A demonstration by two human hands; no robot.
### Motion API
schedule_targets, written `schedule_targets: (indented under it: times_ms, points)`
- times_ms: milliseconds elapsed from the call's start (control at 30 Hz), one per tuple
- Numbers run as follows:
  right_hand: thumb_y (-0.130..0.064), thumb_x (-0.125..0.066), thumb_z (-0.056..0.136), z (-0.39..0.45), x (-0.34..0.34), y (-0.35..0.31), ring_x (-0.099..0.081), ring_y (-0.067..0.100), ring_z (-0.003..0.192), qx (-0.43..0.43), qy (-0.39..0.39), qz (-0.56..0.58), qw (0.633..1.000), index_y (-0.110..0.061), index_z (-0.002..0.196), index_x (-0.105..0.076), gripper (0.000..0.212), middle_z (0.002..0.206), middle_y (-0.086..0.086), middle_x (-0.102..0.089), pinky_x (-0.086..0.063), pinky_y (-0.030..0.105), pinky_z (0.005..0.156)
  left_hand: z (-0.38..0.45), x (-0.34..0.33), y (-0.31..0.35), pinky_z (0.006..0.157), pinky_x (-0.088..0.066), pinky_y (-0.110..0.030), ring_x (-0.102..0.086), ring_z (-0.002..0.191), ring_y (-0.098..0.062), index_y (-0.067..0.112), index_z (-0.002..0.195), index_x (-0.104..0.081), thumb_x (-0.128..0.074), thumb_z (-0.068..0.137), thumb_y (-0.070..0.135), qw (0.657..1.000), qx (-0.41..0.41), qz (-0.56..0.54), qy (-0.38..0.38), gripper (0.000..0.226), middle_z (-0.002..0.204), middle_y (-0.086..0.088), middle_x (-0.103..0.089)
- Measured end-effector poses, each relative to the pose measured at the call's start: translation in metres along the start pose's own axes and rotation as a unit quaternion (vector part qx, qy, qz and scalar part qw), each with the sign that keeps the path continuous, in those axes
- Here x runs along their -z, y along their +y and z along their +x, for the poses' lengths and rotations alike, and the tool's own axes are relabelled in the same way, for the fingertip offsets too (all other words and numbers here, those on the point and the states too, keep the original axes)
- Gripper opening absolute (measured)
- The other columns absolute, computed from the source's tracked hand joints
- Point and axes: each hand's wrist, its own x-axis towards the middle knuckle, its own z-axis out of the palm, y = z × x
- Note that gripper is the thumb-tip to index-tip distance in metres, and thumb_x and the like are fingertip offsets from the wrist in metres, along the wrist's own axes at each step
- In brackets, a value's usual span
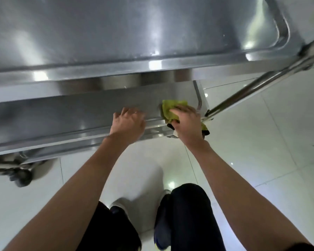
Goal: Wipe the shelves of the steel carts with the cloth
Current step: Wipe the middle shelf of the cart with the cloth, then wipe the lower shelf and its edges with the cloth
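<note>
Looking down from head height at a steel cart (116, 42) on a pale tiled floor (261, 142). Top shelf (134, 29) fills the upper frame, with a raised rim and bright light reflections. Lower shelf (62, 113) visible beneath it, nearer the floor.

Right hand (186, 122) rests on a yellow-green cloth (169, 110) at the right end of the lower shelf, close to the corner post (198, 95). Fingers lie over the cloth, thumb curled round its near edge, so it is grasped. Part of the cloth hangs over the shelf's front rim; a dark edge shows below the hand.

Left hand (128, 124) sits just left of the cloth, at the front rim of the lower shelf. Fingers spread and straight, holding nothing; slight motion blur, so contact of the fingertips with the steel cannot be told.

Handle bar (252, 89) runs diagonally at right. Caster (22, 176) at lower left, blurred. Dark trousers and shoes (161, 223) below.
</note>
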Motion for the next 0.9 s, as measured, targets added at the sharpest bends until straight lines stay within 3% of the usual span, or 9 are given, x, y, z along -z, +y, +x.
schedule_targets:
  times_ms: [133, 333, 433, 633, 800, 900]
  points:
    - [-0.008, -0.062, 0.084, -0.044, 0.04, -0.024, -0.061, 0.019, 0.108, -0.04, -0.061, 0.135, 0.988, -0.025, 0.118, -0.069, 0.039, 0.12, -0.006, -0.067, -0.048, 0.045, 0.097, -0.053, 0.028, 0.015, 0.103, -0.037, -0.044, -0.049, 0.127, -0.023, 0.033, 0.13, -0.059, -0.045, 0.097, 0.038, 0.999, 0.01, -0.008, -0.044, 0.037, 0.138, 0.001, -0.056]
    - [-0.007, -0.059, 0.087, -0.124, 0.138, -0.054, -0.06, 0.02, 0.113, -0.052, -0.076, 0.181, 0.979, -0.023, 0.127, -0.064, 0.044, 0.127, -0.005, -0.065, -0.047, 0.046, 0.098, -0.128, 0.114, 0.057, 0.106, -0.036, -0.047, -0.05, 0.128, -0.023, 0.031, 0.133, -0.058, -0.045, 0.099, 0.038, 0.998, 0.016, -0.01, -0.066, 0.037, 0.138, 0.0, -0.057]
    - [-0.007, -0.058, 0.089, -0.157, 0.196, -0.057, -0.058, 0.014, 0.121, -0.068, -0.063, 0.199, 0.976, -0.022, 0.132, -0.062, 0.046, 0.133, -0.006, -0.062, -0.045, 0.04, 0.104, -0.158, 0.16, 0.08, 0.109, -0.035, -0.048, -0.046, 0.133, -0.021, 0.031, 0.134, -0.058, -0.044, 0.1, 0.039, 0.998, 0.0, -0.014, -0.066, 0.037, 0.143, 0.004, -0.054]
    - [-0.006, -0.057, 0.09, -0.194, 0.288, -0.035, -0.061, 0.014, 0.112, -0.087, -0.021, 0.212, 0.973, -0.023, 0.132, -0.061, 0.045, 0.128, -0.007, -0.064, -0.049, 0.033, 0.1, -0.184, 0.226, 0.153, 0.102, -0.038, -0.047, -0.055, 0.119, -0.024, 0.031, 0.125, -0.062, -0.042, 0.097, 0.035, 0.997, -0.054, 0.01, -0.062, 0.034, 0.131, 0.003, -0.06]
    - [-0.006, -0.054, 0.089, -0.215, 0.34, 0.015, -0.062, 0.013, 0.102, -0.123, -0.001, 0.263, 0.957, -0.026, 0.132, -0.061, 0.048, 0.118, -0.008, -0.067, -0.051, 0.029, 0.09, -0.19, 0.253, 0.23, 0.081, -0.048, -0.041, -0.062, 0.084, -0.03, 0.023, 0.09, -0.063, -0.044, 0.094, 0.023, 0.993, -0.089, 0.071, -0.043, 0.019, 0.088, 0.001, -0.066]
    - [-0.006, -0.053, 0.09, -0.229, 0.37, 0.061, -0.063, 0.013, 0.1, -0.137, 0.026, 0.281, 0.95, -0.025, 0.132, -0.061, 0.047, 0.116, -0.007, -0.068, -0.052, 0.03, 0.089, -0.186, 0.255, 0.291, 0.083, -0.05, -0.042, -0.062, 0.085, -0.025, 0.024, 0.094, -0.064, -0.047, 0.096, 0.023, 0.988, -0.125, 0.082, -0.049, 0.017, 0.092, 0.003, -0.066]
